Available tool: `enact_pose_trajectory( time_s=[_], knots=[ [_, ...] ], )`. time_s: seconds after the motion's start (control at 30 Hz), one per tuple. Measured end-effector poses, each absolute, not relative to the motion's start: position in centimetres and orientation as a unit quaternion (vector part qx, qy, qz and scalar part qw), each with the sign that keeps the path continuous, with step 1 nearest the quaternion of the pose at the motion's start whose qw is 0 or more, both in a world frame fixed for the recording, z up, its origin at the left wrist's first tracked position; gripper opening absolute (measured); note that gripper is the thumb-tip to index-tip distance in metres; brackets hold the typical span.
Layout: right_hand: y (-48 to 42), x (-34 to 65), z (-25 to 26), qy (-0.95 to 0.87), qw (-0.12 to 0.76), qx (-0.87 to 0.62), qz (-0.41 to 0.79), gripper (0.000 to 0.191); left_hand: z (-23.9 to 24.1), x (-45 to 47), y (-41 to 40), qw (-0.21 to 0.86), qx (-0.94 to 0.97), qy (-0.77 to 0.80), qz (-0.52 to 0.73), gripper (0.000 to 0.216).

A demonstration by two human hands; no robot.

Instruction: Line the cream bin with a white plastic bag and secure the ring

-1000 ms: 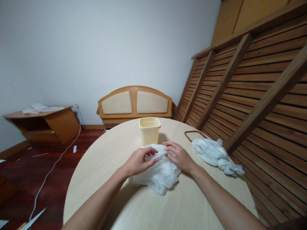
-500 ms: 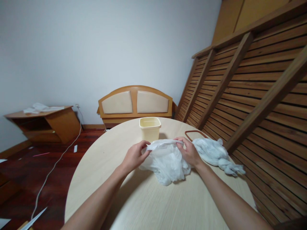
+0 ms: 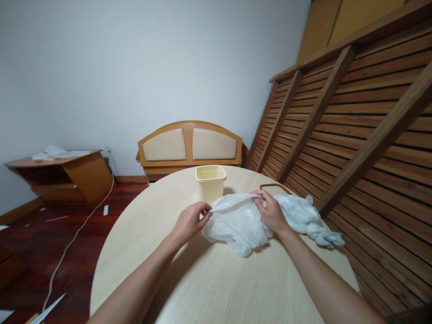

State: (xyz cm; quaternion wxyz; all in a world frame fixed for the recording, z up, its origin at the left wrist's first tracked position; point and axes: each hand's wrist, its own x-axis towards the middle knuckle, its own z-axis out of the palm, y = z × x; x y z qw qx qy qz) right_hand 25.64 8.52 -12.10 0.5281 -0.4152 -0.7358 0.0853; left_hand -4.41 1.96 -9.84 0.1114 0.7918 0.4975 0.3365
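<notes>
The left hand [image 3: 189,222] pinches one end of the rim of a thin white plastic bag [image 3: 236,225] between thumb and fingertips. The right hand [image 3: 272,212] is closed on the other end, so the rim is drawn taut between them just above a round pale wooden table [image 3: 209,288] while the crumpled body of the bag sags onto the tabletop. The bag sits mid-table, just in front of an open cream tub [image 3: 210,182]. Right of it lies a second white bag [image 3: 308,220], knotted at its far right end; whether the two bags touch cannot be told, as the right hand covers the meeting point. A reddish-brown loop [image 3: 270,186] lies flat behind the right hand, its near side hidden. What either bag contains cannot be made out, and both forearms are cut off by the lower edge of the frame. At left, a low wooden cabinet [image 3: 67,175] carries loose white sheets, and a pale cable [image 3: 77,234] trails across the dark red floor. A padded headboard [image 3: 190,145] stands against the grey-white wall behind the table. A slatted wooden bed frame [image 3: 354,135] leans along the right side. The knotted bag lies near the table's right edge, which runs close to the slats. Open tabletop stretches from the held bag to the near and left edges.
</notes>
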Motion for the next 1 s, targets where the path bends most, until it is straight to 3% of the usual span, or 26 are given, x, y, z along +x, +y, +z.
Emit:
enact_pose_trajectory(
  time_s=[0.27,0.5,0.67,0.83,1.0],
  knots=[
    [8.7,26.1,-11.8,-0.754,0.515,-0.405,0.036,0.010,-9.4,-4.4,2.0,0.096,0.771,0.467,0.422,0.014],
    [7.0,24.9,-11.0,-0.856,0.416,-0.306,-0.020,0.037,-8.5,-3.4,0.3,0.157,0.843,0.363,0.365,0.015],
    [6.1,24.5,-10.6,-0.887,0.365,-0.279,0.042,0.018,-8.2,-2.8,-0.3,0.264,0.844,0.346,0.313,0.025],
    [5.8,24.5,-10.3,-0.888,0.362,-0.273,0.081,0.019,-10.2,-2.9,1.2,0.170,0.794,0.455,0.365,0.023],
    [5.3,23.9,-10.2,-0.905,0.335,-0.253,0.072,0.016,-12.3,-3.1,2.1,0.145,0.808,0.472,0.321,0.026]
  ],
)
